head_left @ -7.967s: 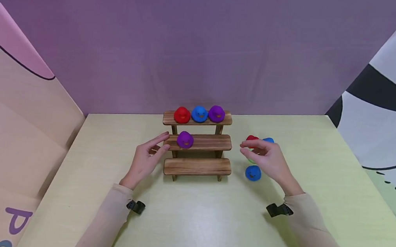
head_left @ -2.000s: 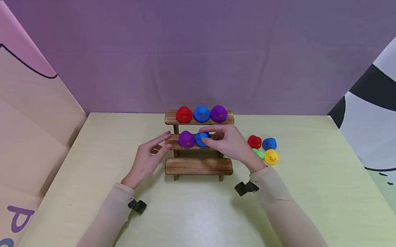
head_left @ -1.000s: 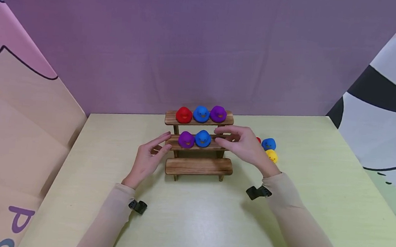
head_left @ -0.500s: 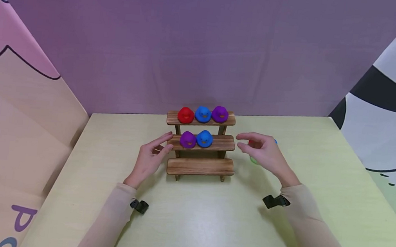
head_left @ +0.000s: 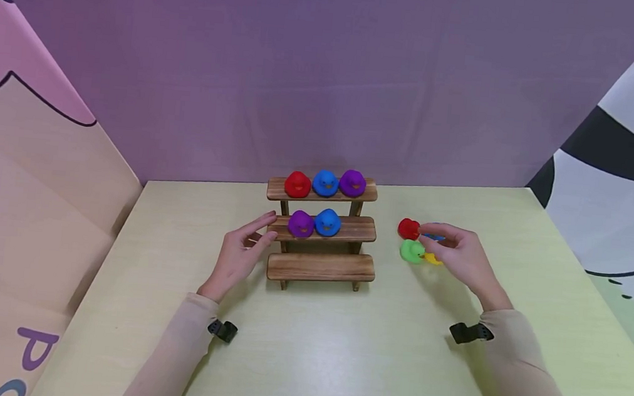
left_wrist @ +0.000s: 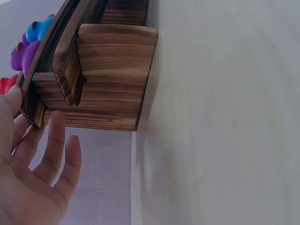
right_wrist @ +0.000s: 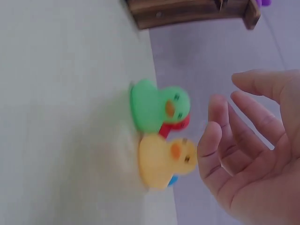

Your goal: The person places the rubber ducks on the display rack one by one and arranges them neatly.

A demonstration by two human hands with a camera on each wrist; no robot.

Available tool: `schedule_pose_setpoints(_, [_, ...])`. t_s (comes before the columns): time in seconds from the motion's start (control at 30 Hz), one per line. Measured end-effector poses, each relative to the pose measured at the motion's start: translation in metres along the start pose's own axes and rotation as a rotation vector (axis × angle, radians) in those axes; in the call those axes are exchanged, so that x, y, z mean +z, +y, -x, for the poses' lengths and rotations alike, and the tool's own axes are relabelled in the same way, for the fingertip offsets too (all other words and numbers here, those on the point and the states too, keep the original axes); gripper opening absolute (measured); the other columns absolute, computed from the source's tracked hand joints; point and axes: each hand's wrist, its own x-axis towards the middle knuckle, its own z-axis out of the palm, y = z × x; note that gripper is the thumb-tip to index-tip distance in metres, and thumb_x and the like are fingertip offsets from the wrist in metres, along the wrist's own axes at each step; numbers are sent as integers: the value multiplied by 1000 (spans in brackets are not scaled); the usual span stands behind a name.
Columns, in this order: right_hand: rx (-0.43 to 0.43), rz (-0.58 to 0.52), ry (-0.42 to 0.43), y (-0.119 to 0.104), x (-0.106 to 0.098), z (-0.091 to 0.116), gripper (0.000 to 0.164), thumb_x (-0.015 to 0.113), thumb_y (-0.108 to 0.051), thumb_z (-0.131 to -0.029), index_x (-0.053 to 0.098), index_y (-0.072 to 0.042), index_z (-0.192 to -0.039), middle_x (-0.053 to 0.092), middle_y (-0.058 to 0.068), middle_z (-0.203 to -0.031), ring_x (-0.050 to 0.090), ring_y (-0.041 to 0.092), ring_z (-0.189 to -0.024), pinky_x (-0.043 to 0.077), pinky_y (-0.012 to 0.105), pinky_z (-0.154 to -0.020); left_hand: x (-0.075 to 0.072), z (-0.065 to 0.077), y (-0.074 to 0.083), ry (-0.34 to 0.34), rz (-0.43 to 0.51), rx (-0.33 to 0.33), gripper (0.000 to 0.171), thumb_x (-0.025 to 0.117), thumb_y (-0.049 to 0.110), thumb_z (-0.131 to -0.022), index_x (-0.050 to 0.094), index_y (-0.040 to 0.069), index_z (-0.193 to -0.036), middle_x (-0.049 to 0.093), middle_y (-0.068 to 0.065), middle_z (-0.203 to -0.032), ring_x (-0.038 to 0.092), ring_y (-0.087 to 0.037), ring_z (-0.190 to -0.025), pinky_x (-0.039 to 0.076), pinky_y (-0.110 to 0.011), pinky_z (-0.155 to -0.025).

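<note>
1. We have a three-tiered wooden stand [head_left: 321,266] on the table [head_left: 303,354], and our left hand [head_left: 237,259] pinches the left end of its middle tier between thumb and fingers, apparently to steady it.
2. Along the top tier we see, from left to right, a red duck [head_left: 298,185], a blue duck [head_left: 326,184] and a purple duck [head_left: 352,183].
3. On the middle tier sit a second purple duck [head_left: 300,224] and, just beside it, a second blue duck [head_left: 328,223], with room to their right.
4. Our right hand [head_left: 461,256] hovers over the loose ducks to the right of the stand, thumb and fingers parted and seemingly holding nothing; whether a fingertip touches one, we cannot tell.
5. That cluster is a loose red duck [head_left: 408,228], a green duck [head_left: 412,251], a yellow duck [right_wrist: 154,164] and a loose blue duck [right_wrist: 173,180], mostly hidden.
6. We judge the step in hand to be reaching for another duck.
7. The next move likely calls for closing thumb and fingers on just one, without nudging its close neighbours.
</note>
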Motion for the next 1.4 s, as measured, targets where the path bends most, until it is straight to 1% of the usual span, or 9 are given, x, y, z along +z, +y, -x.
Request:
schedule_pose_setpoints(0.17, [49,71,14,14,-6,4,48,66,-42,-106,69,-7,-139,68,18,-138,70,16,-95,55,24,-75,-1,1,1,3,-8,-3,42,70,23,-105,67,14,-146,62,-2,-155,72,-32,-97,56,-18,-83])
schedule_pose_setpoints(0.27, [51,119,21,21,-7,5,49,65,-42,-106,68,-6,-140,70,21,-135,68,26,-98,54,25,-73,-1,1,1,6,-10,-4,42,70,23,-105,67,14,-146,62,-2,-155,72,-30,-96,56,-18,-83])
schedule_pose_setpoints(0.37, [57,134,19,26,-7,6,50,67,-40,-106,66,-5,-142,68,23,-139,66,32,-103,54,23,-73,-1,1,0,8,-9,-3,42,70,22,-105,67,14,-146,62,-2,-155,72,-30,-96,56,-18,-84])
schedule_pose_setpoints(0.47, [66,141,10,31,-7,6,51,68,-38,-105,65,-4,-144,66,23,-144,66,32,-105,53,21,-74,-1,1,0,9,-6,-3,41,70,22,-105,67,13,-145,62,-3,-155,72,-31,-96,56,-18,-83])
schedule_pose_setpoints(0.57, [80,151,-3,34,-6,7,52,69,-37,-105,64,-3,-145,65,25,-145,66,32,-105,52,23,-73,0,1,0,9,-5,-5,41,70,22,-105,67,13,-145,62,-3,-155,72,-31,-96,56,-18,-83])
schedule_pose_setpoints(0.83, [109,156,-6,37,-5,10,52,68,-33,-106,61,-1,-146,66,26,-141,67,32,-103,53,25,-74,0,0,-1,1,1,2,42,70,22,-105,67,13,-146,62,-2,-156,73,-34,-96,56,-17,-83])
schedule_pose_setpoints(0.93, [106,154,-4,37,-5,10,51,68,-32,-106,62,-1,-146,66,27,-140,68,33,-103,53,25,-74,-1,0,-1,2,5,4,41,70,22,-105,67,13,-146,62,-2,-156,72,-35,-97,56,-17,-83])
schedule_pose_setpoints(1.17, [109,152,-7,38,-5,10,51,68,-33,-106,61,-1,-146,66,27,-139,68,31,-101,54,23,-73,0,0,-1,0,7,1,42,70,21,-105,67,13,-146,61,-2,-156,72,-33,-96,56,-17,-83])
schedule_pose_setpoints(1.4, [110,162,-5,38,-6,9,51,68,-33,-106,63,-2,-145,67,26,-138,67,31,-101,53,25,-73,1,0,-1,2,2,0,42,70,21,-105,66,13,-146,61,-2,-156,72,-32,-96,56,-17,-83])
